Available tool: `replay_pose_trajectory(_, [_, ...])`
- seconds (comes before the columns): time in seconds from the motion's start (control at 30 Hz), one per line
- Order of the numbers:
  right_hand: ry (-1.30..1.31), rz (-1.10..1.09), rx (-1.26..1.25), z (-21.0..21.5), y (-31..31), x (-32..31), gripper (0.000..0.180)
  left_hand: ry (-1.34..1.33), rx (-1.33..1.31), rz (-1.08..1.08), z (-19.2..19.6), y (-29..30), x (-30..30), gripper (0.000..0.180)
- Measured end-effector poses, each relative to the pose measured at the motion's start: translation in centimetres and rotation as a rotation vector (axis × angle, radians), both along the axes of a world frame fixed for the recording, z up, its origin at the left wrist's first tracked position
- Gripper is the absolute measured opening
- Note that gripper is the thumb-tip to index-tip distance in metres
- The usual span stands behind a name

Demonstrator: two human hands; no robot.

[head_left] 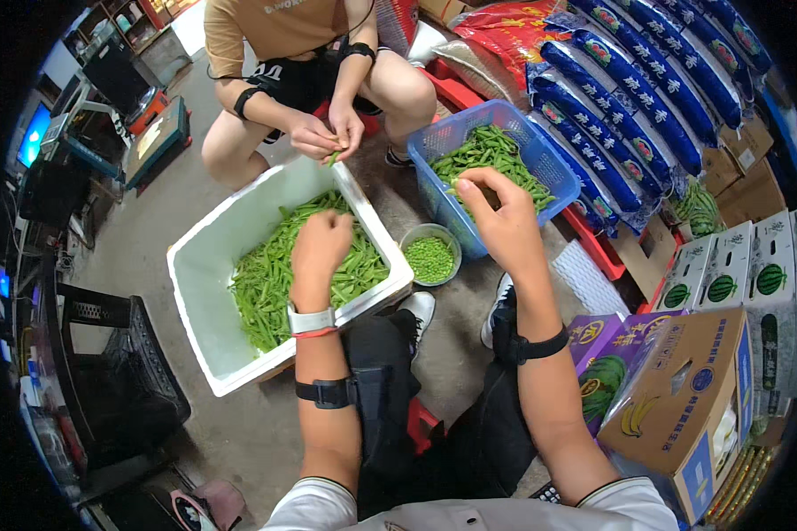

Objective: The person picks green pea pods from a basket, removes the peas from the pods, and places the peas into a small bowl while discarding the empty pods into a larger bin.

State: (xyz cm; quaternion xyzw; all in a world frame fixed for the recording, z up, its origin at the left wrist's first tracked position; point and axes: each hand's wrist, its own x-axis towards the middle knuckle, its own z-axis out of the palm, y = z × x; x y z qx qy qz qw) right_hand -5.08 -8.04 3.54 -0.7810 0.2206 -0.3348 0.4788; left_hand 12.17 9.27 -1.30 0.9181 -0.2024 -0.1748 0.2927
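Observation:
My left hand (pixel 321 250) hangs over the white foam box (pixel 199 265), knuckles up and fingers curled; what they hold, if anything, is hidden. Below it lies a heap of green pea pods (pixel 270 288). My right hand (pixel 507 217) is over the near side of the blue plastic basket (pixel 540 144). Its thumb and forefinger are pinched on a small green piece that looks like a pea pod (pixel 455 184), mostly covered by the fingers. More pea pods (pixel 494 152) fill the basket. Between box and basket stands a round bowl (pixel 406 239) of shelled green peas (pixel 429 259).
Across from me a seated person's hands (pixel 328 140) hold a pod over the box's far edge. Blue long packages (pixel 593 115) are stacked at the right, above cartons (pixel 682 380). A black chair (pixel 106 372) and a platform scale (pixel 157 142) stand left.

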Motion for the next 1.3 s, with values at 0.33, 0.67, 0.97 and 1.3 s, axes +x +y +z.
replay_pose_trajectory(0.33, [0.008,0.096,-0.052,-1.1,2.2,3.4,0.023,-0.200,-0.214,-0.048,-0.8,3.8,-0.3,0.027])
replay_pose_trajectory(0.67, [-0.110,0.153,0.131,-0.1,3.4,3.0,0.017,-0.052,-1.069,-0.117,5.9,-2.7,-8.0,0.017])
replay_pose_trajectory(0.97, [-0.194,0.143,-0.089,0.5,3.4,2.1,0.014,0.385,-1.297,-0.068,4.5,-3.4,-8.2,0.014])
replay_pose_trajectory(1.3, [-0.095,0.083,-0.229,0.7,2.5,-0.3,0.014,-0.279,-0.909,-0.088,4.7,-4.5,-10.1,0.013])
